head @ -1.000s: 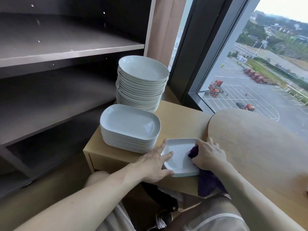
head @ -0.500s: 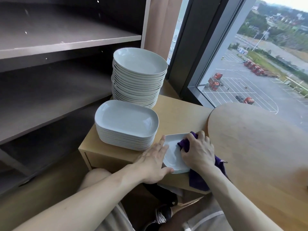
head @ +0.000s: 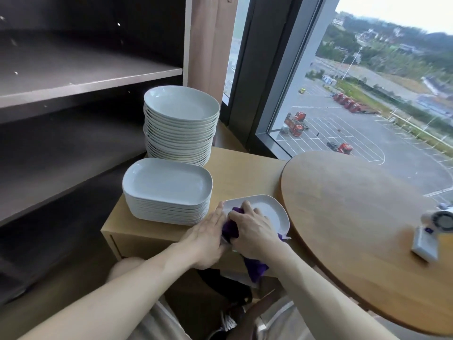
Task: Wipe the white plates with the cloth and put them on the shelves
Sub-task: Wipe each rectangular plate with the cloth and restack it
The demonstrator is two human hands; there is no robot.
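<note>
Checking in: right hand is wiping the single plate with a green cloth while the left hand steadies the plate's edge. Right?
Not quite. The cloth is purple, not green; the head view shows it bunched under the right hand. The rest stands: the right hand wipes the single plate with it while the left hand steadies the plate's edge.
</note>
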